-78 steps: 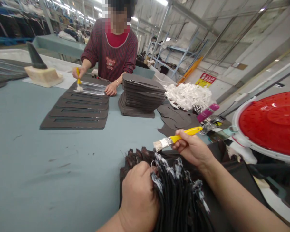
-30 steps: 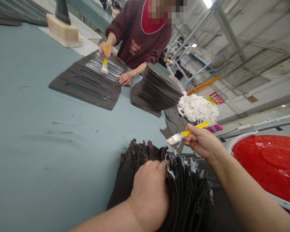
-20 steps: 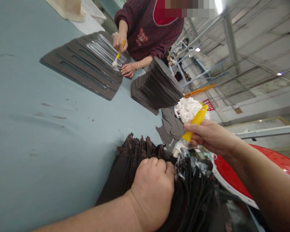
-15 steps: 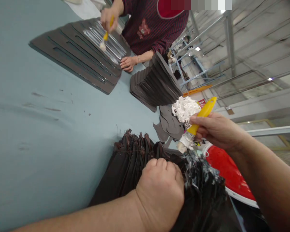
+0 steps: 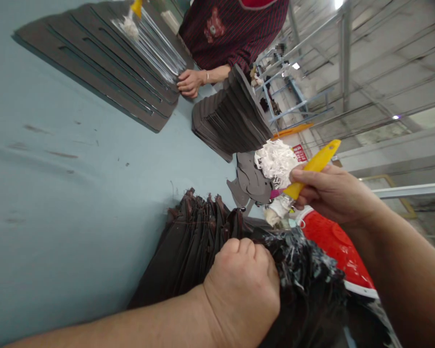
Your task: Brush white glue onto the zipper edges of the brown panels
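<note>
Factory workshop: long blue-grey worktable (image 5: 65,232), stacked dark panels (image 5: 228,116), steel shelving (image 5: 293,92).

Counts, head view. One bare left hand (image 5: 241,292), one bare right hand (image 5: 333,193). One paint brush with yellow plastic handle and glue-caked white bristles (image 5: 311,170). One fanned bundle of dark brown sheets with glue-smeared edges (image 5: 190,249). One person in a striped maroon smock (image 5: 217,34), one co-worker's hand in full view (image 5: 190,82), one second yellow-handled brush (image 5: 137,7), one thin metal bracelet (image 5: 205,76). About five overlapped dark grey slotted foam sheets (image 5: 105,63), exact count unclear. One tall stack of dark grey foam pieces (image 5: 228,118), too many to count. One heap of white shredded ribbon (image 5: 275,162). One round red plastic lid with white rim (image 5: 333,251). One blue-grey table (image 5: 58,203). One red wall sign (image 5: 300,152). One blue steel rack (image 5: 286,94).
</note>
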The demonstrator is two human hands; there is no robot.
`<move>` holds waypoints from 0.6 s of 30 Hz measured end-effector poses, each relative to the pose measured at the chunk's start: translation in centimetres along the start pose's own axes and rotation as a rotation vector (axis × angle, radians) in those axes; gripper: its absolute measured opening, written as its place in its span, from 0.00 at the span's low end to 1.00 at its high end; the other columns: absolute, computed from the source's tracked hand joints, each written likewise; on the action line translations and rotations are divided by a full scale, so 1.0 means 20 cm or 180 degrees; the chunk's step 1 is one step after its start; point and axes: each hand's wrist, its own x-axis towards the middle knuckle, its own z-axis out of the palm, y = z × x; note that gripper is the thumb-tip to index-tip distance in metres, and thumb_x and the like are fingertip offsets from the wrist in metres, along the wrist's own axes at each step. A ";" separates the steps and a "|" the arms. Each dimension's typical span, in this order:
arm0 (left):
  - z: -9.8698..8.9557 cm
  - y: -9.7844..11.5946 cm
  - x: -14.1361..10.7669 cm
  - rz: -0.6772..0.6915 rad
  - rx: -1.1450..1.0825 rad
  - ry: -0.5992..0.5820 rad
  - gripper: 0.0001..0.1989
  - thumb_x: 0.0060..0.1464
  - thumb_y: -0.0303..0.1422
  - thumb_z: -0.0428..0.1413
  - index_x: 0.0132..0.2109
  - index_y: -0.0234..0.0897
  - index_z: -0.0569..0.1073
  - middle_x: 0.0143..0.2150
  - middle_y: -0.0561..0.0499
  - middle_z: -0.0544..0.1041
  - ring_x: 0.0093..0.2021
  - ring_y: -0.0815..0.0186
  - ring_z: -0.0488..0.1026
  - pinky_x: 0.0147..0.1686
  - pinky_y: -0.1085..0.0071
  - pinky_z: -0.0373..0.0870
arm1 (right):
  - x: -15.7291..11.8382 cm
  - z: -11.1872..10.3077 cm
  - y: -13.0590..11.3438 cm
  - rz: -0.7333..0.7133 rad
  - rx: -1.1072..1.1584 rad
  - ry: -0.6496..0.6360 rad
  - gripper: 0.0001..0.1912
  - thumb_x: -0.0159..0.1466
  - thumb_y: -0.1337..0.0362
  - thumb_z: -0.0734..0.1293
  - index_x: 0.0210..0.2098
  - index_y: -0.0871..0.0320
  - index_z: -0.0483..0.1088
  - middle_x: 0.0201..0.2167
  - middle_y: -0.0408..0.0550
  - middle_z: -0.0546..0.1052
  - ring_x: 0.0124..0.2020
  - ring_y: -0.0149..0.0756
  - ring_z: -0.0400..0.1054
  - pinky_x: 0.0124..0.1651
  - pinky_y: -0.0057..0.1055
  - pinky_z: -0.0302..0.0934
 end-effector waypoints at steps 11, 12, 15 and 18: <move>0.01 -0.01 0.00 0.0041 0.0023 -0.0013 0.08 0.52 0.23 0.46 0.34 0.31 0.70 0.28 0.49 0.68 0.28 0.62 0.64 0.25 0.65 0.65 | 0.03 -0.01 0.06 0.0134 -0.0338 -0.0416 0.11 0.47 0.60 0.72 0.19 0.59 0.67 0.08 0.36 0.55 0.10 0.23 0.51 0.12 0.24 0.56; 0.00 -0.02 0.00 0.0019 0.0013 -0.0069 0.08 0.53 0.23 0.46 0.34 0.31 0.70 0.29 0.49 0.69 0.28 0.61 0.65 0.26 0.64 0.66 | 0.04 -0.02 0.07 0.0170 -0.0364 -0.0545 0.10 0.48 0.60 0.72 0.20 0.59 0.68 0.09 0.36 0.57 0.11 0.24 0.52 0.13 0.24 0.56; 0.00 -0.04 0.00 -0.0131 0.0050 -0.0125 0.09 0.51 0.22 0.47 0.38 0.30 0.70 0.29 0.48 0.69 0.28 0.61 0.66 0.27 0.63 0.68 | 0.06 -0.05 0.11 0.0193 -0.0408 -0.0689 0.11 0.49 0.61 0.72 0.23 0.60 0.68 0.13 0.39 0.64 0.12 0.24 0.55 0.13 0.22 0.55; 0.01 -0.05 -0.01 -0.0174 0.0092 -0.0048 0.12 0.50 0.22 0.48 0.43 0.29 0.69 0.29 0.48 0.70 0.28 0.60 0.67 0.27 0.62 0.69 | 0.08 -0.08 0.16 -0.0062 0.0012 -0.0413 0.12 0.49 0.60 0.72 0.23 0.60 0.67 0.16 0.40 0.66 0.15 0.25 0.58 0.17 0.23 0.58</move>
